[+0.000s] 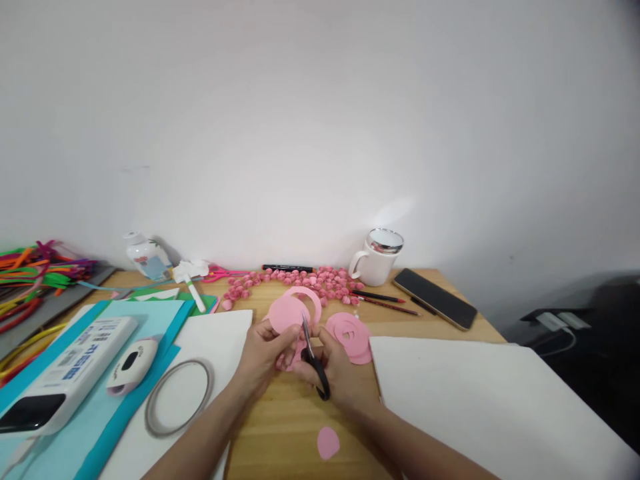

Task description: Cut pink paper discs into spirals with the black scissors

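Observation:
My left hand (270, 349) pinches a round piece of pink paper (287, 313) at its lower edge. My right hand (334, 367) is closed on black-handled scissors (316, 365), their blades pointing up beside the paper circle's right edge. A curved pink strip (315, 301) arcs behind the circle; whether it is still joined to it I cannot tell. Right of my hands lies a stack of pink paper spirals (349, 338). One small pink paper piece (329, 443) rests on the wood nearer to me.
Many small pink rolled-paper roses (325, 283) spread along the back, by a white mug (379, 259), pencils (390, 305) and a phone (435, 299). White sheets (470, 400) lie at right. On the left are a power bank (75, 367), a tape ring (179, 398) and a bottle (147, 257).

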Demonstrator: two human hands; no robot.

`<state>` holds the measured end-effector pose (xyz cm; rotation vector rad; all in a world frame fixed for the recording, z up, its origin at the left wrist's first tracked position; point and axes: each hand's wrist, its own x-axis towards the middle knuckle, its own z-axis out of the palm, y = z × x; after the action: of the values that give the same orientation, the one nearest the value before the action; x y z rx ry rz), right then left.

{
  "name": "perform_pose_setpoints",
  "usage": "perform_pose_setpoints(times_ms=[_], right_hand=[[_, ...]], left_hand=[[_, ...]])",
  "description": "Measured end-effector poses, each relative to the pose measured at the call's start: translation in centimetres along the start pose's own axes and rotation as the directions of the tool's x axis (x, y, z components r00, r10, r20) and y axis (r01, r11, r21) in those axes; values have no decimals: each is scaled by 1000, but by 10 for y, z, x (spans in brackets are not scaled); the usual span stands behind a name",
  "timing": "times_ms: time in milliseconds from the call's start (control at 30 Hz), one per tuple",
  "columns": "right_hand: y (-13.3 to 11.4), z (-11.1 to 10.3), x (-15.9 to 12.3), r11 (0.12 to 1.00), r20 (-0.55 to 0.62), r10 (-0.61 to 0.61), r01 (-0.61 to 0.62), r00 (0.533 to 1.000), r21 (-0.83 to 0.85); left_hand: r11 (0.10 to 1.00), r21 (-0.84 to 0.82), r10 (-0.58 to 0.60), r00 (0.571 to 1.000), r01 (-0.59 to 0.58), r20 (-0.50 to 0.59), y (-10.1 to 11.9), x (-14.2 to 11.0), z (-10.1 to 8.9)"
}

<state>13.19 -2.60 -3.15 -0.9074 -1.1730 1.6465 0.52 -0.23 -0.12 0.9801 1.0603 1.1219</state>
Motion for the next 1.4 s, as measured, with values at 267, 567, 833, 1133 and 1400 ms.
perform_pose_setpoints(times_ms=[267,567,833,1133,1400], right_hand=[[-3,3,2,990,-71,-142,142,987,6],[-1,2,2,994,-47,-103,104,994,17],[-7,2,0,996,-17,-90,90,996,27],[-2,-1,0,999,-34,-49,49,998,1],[4,-5,0,995,-47,-56,51,997,-89]], left_hand=[[996,84,10,1000,-11,17,1,-3,1],[997,77,11,1000,-13,25,-2,0,-2],[999,51,14,999,-16,31,-4,0,-3],[999,36,17,999,-18,29,-3,0,-3],[999,-4,47,998,-47,47,-3,2,-6]])
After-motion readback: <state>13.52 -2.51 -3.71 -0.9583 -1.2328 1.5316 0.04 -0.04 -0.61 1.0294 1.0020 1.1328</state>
